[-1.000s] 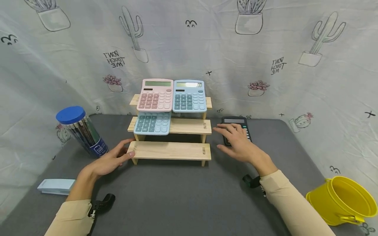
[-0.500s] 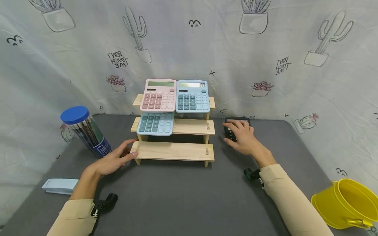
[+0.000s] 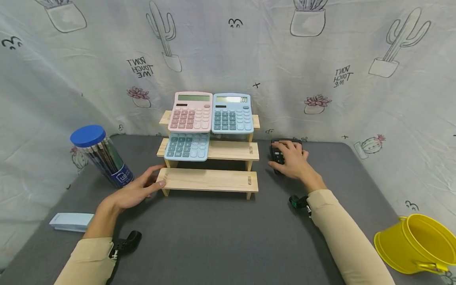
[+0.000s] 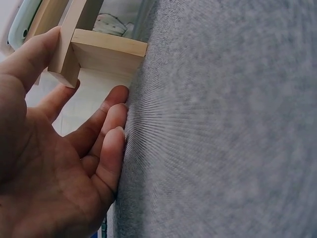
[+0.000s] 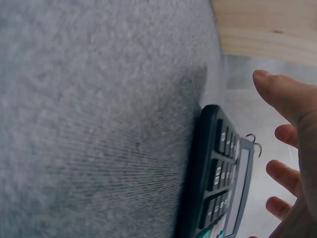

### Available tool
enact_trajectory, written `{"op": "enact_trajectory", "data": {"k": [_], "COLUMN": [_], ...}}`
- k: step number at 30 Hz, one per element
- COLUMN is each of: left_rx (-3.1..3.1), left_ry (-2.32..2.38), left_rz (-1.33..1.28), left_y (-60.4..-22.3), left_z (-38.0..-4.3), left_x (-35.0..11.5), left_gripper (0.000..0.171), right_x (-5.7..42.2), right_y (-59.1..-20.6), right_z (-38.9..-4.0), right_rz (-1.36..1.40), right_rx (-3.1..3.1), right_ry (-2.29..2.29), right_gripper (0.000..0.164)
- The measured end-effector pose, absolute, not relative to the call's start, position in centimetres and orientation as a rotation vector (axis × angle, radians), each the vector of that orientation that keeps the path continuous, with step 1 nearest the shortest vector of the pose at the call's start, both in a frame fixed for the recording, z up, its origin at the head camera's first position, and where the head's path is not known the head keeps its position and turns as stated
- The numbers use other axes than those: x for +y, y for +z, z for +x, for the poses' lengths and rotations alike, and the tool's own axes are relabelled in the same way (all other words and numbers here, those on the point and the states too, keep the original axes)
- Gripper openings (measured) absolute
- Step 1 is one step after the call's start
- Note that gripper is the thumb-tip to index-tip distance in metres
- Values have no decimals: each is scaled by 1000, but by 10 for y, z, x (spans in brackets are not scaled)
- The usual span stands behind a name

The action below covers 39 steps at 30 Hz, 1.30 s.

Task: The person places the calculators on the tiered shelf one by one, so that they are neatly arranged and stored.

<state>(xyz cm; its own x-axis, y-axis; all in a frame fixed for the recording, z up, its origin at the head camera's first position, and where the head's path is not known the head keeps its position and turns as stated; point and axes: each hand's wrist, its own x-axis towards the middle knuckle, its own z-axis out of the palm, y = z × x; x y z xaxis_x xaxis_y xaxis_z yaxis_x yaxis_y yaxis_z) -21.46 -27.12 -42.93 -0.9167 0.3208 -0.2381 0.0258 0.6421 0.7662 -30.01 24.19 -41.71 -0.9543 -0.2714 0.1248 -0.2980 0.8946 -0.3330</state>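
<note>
My left hand (image 3: 132,192) holds the left end of the lowest board of a three-tier wooden stand (image 3: 210,180), thumb on top. In the left wrist view, its index fingertip meets the board's end and the other fingers curl beside the grey cloth. My right hand (image 3: 293,160) is spread over a black calculator (image 5: 213,168) lying on the table right of the stand. The right wrist view shows its thumb and fingers apart above the keys. On the top tier sit a pink calculator (image 3: 190,113) and a blue calculator (image 3: 232,113); another blue calculator (image 3: 187,146) leans on the middle tier.
A clear jar of pencils with a blue lid (image 3: 88,135) stands at the left. A pale blue box-like item (image 3: 71,221) lies near the left forearm. At the right is a yellow bucket (image 3: 399,245). Behind the grey table (image 3: 213,237) hangs a cactus-print curtain (image 3: 213,51).
My right hand has shifted slightly right and farther over the black calculator, covering more of it. The left hand keeps its place at the stand. The head view has shifted a little.
</note>
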Motion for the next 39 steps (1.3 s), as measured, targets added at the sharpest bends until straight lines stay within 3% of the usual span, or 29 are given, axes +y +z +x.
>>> {"op": "enact_trajectory", "data": {"k": [17, 28, 39], "left_rx": [2513, 2526, 2503], "left_ry": [1165, 1181, 1201], "left_rz": [265, 299, 325], "left_y": [-429, -429, -430], "left_z": [-214, -214, -214], "left_x": [-272, -270, -272], "left_gripper": [79, 75, 71], "right_x": [250, 253, 270], "right_y": [-429, -427, -434], "right_z": [-313, -313, -299], "right_rz": [185, 80, 145], "right_rx": [-3171, -3171, -3090], "right_ry": [642, 685, 731], "right_gripper": [97, 103, 102]}}
